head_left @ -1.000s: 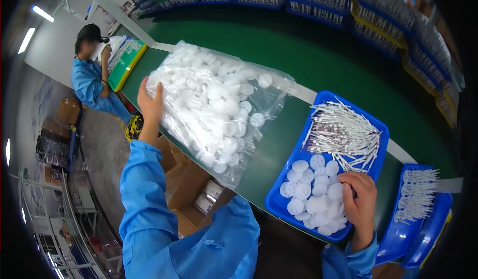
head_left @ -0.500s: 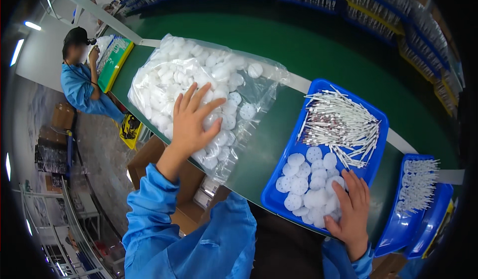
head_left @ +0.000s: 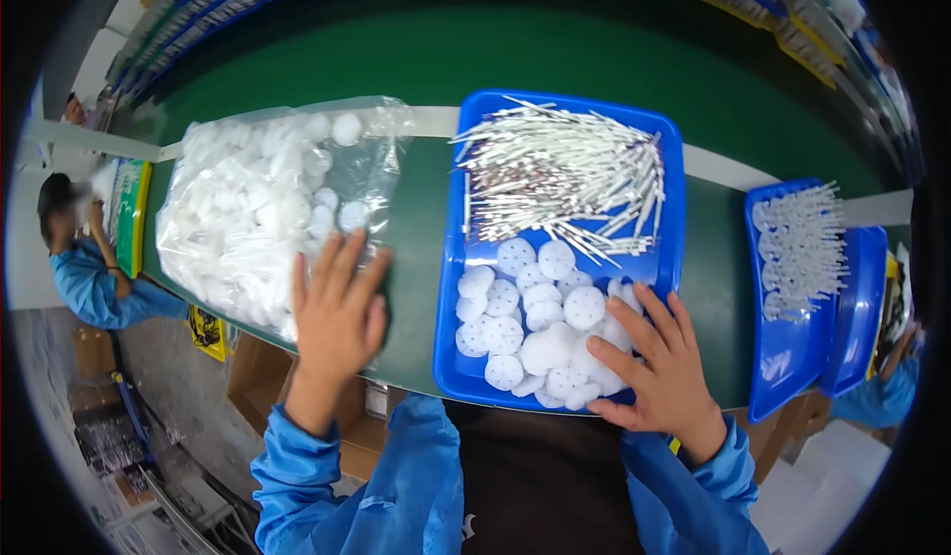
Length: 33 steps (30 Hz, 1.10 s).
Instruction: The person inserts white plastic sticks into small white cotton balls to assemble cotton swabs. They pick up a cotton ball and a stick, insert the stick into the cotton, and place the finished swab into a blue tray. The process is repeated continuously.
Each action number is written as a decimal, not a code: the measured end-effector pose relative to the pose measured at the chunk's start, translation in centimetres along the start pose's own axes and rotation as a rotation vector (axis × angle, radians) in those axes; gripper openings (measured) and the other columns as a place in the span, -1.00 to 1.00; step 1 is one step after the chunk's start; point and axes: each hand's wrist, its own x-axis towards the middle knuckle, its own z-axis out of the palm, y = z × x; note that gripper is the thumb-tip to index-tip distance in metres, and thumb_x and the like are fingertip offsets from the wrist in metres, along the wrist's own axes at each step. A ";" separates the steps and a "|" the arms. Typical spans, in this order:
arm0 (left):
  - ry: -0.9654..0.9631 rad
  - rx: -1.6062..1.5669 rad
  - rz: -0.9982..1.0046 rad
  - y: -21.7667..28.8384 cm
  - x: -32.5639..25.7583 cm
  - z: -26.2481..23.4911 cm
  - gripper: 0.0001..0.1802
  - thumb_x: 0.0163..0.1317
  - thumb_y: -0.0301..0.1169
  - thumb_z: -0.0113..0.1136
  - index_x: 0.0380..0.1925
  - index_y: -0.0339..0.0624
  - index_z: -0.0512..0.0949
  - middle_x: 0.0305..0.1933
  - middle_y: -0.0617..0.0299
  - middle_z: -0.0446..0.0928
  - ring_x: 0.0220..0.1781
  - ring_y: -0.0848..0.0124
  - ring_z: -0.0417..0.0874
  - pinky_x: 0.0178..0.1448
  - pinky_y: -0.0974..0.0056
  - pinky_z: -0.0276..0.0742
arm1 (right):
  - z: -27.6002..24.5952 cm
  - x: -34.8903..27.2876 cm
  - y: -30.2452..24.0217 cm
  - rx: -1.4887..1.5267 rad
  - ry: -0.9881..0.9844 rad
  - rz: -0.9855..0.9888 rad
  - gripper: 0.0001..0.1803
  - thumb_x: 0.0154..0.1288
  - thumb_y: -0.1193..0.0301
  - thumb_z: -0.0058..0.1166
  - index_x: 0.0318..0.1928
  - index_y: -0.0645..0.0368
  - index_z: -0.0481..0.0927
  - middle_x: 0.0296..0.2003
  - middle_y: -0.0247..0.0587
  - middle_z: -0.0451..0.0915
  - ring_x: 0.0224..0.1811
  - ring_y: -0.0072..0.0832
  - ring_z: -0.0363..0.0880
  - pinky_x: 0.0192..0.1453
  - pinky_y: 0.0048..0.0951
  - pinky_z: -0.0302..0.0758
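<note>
My left hand (head_left: 339, 317) is open, its fingers stretched over the near right edge of a clear plastic bag (head_left: 238, 213) full of white round discs. Whether it touches the bag is hard to tell. My right hand (head_left: 659, 367) has its fingers spread over the near right corner of a blue tray (head_left: 448, 307), by a heap of white perforated discs (head_left: 540, 332). Some discs lie partly hidden under those fingers. In the far half of the same tray lies a loose pile of thin white sticks (head_left: 565, 173), some with dark reddish parts.
At right, a smaller blue tray (head_left: 778, 367) holds upright rows of discs with sticks, beside another blue tray (head_left: 857, 297). Filled trays line the far side of the green table (head_left: 416, 50). A co-worker (head_left: 84, 258) in blue stands at far left, near a green-and-yellow bin (head_left: 134, 213).
The view has turned, so the trays and bag appear shifted left. My left hand has drawn back from the middle of the bag to its near right edge. My right hand stays by the discs.
</note>
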 end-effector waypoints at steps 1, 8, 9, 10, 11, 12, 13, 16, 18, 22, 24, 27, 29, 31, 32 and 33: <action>-0.005 -0.054 -0.046 -1.0 0.4 0.0 -0.33 0.33 -0.32 0.21 0.48 -0.05 0.58 0.67 0.06 0.41 0.72 -0.04 0.35 0.80 -0.33 -0.03 | -0.5 0.0 0.2 0.025 -0.027 0.013 -0.22 0.26 -0.26 0.39 0.45 -0.35 0.67 0.60 -0.15 0.44 0.67 0.13 0.33 0.71 0.29 0.14; 0.114 -0.294 0.019 1.7 2.3 -2.3 -0.37 0.26 -0.44 0.32 0.39 -0.11 0.62 0.51 -0.07 0.53 0.57 -0.12 0.48 0.72 -0.28 0.17 | -2.9 4.8 1.6 -0.010 0.382 0.052 -0.69 0.10 0.28 0.48 -0.10 -0.02 0.80 0.07 -0.28 0.78 0.04 -0.15 0.73 0.34 -0.03 0.50; 0.134 -0.339 0.108 3.0 3.4 -2.9 -0.38 0.22 -0.43 0.36 0.35 -0.11 0.65 0.44 -0.07 0.57 0.44 -0.10 0.56 0.65 -0.24 0.28 | -2.8 6.7 1.8 -0.050 0.374 0.037 -0.71 0.11 0.33 0.45 -0.11 -0.02 0.79 0.01 -0.30 0.77 0.01 -0.20 0.73 0.32 -0.06 0.50; 0.139 -0.380 0.172 4.6 4.7 -3.5 -0.40 0.20 -0.44 0.38 0.31 -0.09 0.67 0.40 0.01 0.61 0.39 -0.03 0.60 0.57 -0.16 0.37 | -2.4 8.5 2.2 -0.090 0.365 0.023 -0.73 0.11 0.37 0.43 -0.12 -0.01 0.79 -0.05 -0.33 0.77 -0.02 -0.25 0.73 0.30 -0.09 0.51; 0.153 -0.430 0.246 6.2 6.3 -3.5 -0.43 0.19 -0.44 0.40 0.28 -0.08 0.70 0.36 0.08 0.65 0.33 0.03 0.64 0.49 -0.09 0.47 | -2.1 9.8 2.5 -0.145 0.355 0.015 -0.74 0.11 0.42 0.40 -0.13 -0.01 0.78 -0.11 -0.35 0.77 -0.06 -0.30 0.73 0.28 -0.13 0.51; 0.160 -0.445 0.368 7.1 7.6 -3.1 -0.45 0.19 -0.44 0.40 0.24 -0.07 0.72 0.34 0.13 0.67 0.29 0.09 0.66 0.42 -0.03 0.52 | -1.1 11.0 2.9 -0.176 0.340 -0.003 -0.75 0.12 0.42 0.41 -0.14 -0.01 0.78 -0.15 -0.37 0.76 -0.07 -0.33 0.73 0.29 -0.14 0.51; 0.166 -0.462 0.487 7.9 8.9 -2.4 -0.48 0.18 -0.44 0.40 0.21 -0.05 0.74 0.31 0.19 0.69 0.24 0.14 0.68 0.36 0.03 0.56 | 0.1 12.0 3.2 -0.207 0.320 -0.023 -0.76 0.12 0.42 0.41 -0.15 -0.01 0.78 -0.19 -0.38 0.75 -0.08 -0.36 0.74 0.30 -0.15 0.50; 0.102 -0.466 0.647 9.2 10.9 -1.5 -0.55 0.19 -0.45 0.36 0.13 -0.02 0.78 0.24 0.31 0.73 0.15 0.27 0.72 0.21 0.16 0.64 | 0.3 12.7 3.3 -0.218 0.293 -0.038 -0.78 0.14 0.44 0.41 -0.16 -0.02 0.78 -0.23 -0.37 0.73 -0.08 -0.35 0.74 0.34 -0.17 0.49; 0.080 -0.448 0.673 9.6 11.9 -1.2 -0.60 0.21 -0.46 0.32 0.08 0.02 0.79 0.20 0.35 0.74 0.04 0.33 0.74 0.10 0.21 0.69 | 0.1 12.3 3.5 -0.146 0.296 -0.007 -0.79 0.15 0.46 0.41 -0.16 -0.02 0.78 -0.24 -0.36 0.72 -0.07 -0.33 0.74 0.36 -0.16 0.48; 0.111 -0.441 0.565 10.5 13.2 -0.4 -0.61 0.17 -0.46 0.40 0.05 -0.01 0.78 0.04 0.35 0.74 -0.05 0.34 0.76 -0.02 0.23 0.74 | -0.7 11.1 4.4 -0.028 0.307 0.101 -0.79 0.14 0.49 0.40 -0.18 -0.02 0.78 -0.24 -0.37 0.72 -0.06 -0.31 0.72 0.39 -0.12 0.48; 0.102 -0.424 0.518 10.9 13.5 -0.5 -0.60 0.16 -0.46 0.45 0.05 -0.04 0.78 -0.05 0.33 0.72 -0.11 0.33 0.76 -0.08 0.23 0.75 | -1.4 10.6 4.6 -0.035 0.324 0.135 -0.79 0.13 0.50 0.42 -0.19 -0.02 0.79 -0.25 -0.37 0.72 -0.08 -0.32 0.72 0.38 -0.13 0.47; 0.212 -0.438 0.430 10.6 14.1 0.2 -0.56 0.14 -0.57 0.42 0.07 -0.07 0.77 -0.10 0.30 0.69 -0.15 0.29 0.76 -0.13 0.26 0.73 | -2.0 9.6 4.6 0.040 0.379 0.181 -0.80 0.15 0.51 0.46 -0.19 0.01 0.81 -0.29 -0.37 0.75 -0.14 -0.35 0.73 0.33 -0.18 0.47; 0.163 -0.703 0.308 10.3 14.6 -0.4 -0.57 0.21 -0.64 0.33 0.08 -0.09 0.76 -0.07 0.27 0.67 -0.17 0.33 0.76 -0.15 0.29 0.72 | -2.3 8.7 4.3 0.228 0.410 0.251 -0.80 0.17 0.52 0.47 -0.17 0.03 0.82 -0.32 -0.36 0.79 -0.21 -0.37 0.73 0.30 -0.23 0.46; 0.090 -1.020 0.192 10.7 15.4 -1.1 -0.57 0.26 -0.68 0.28 0.11 -0.11 0.75 -0.04 0.25 0.66 -0.15 0.37 0.74 -0.15 0.31 0.73 | -2.1 9.1 4.0 0.411 0.491 0.213 -0.75 0.18 0.52 0.50 -0.11 0.04 0.84 -0.34 -0.35 0.82 -0.33 -0.42 0.75 0.17 -0.29 0.49; 0.037 -1.194 0.124 11.0 15.5 -1.5 -0.56 0.27 -0.68 0.28 0.13 -0.12 0.74 -0.02 0.24 0.66 -0.12 0.39 0.73 -0.14 0.32 0.74 | -2.0 10.0 3.6 0.437 0.505 0.156 -0.73 0.17 0.52 0.50 -0.09 0.04 0.85 -0.34 -0.36 0.83 -0.35 -0.42 0.76 0.14 -0.30 0.51; -0.021 -1.372 0.055 11.4 15.7 -1.6 -0.55 0.28 -0.69 0.27 0.16 -0.13 0.73 -0.01 0.24 0.65 -0.08 0.41 0.72 -0.13 0.33 0.76 | -2.0 11.0 3.3 0.456 0.519 0.101 -0.72 0.16 0.52 0.50 -0.08 0.03 0.85 -0.33 -0.37 0.83 -0.36 -0.43 0.76 0.11 -0.30 0.52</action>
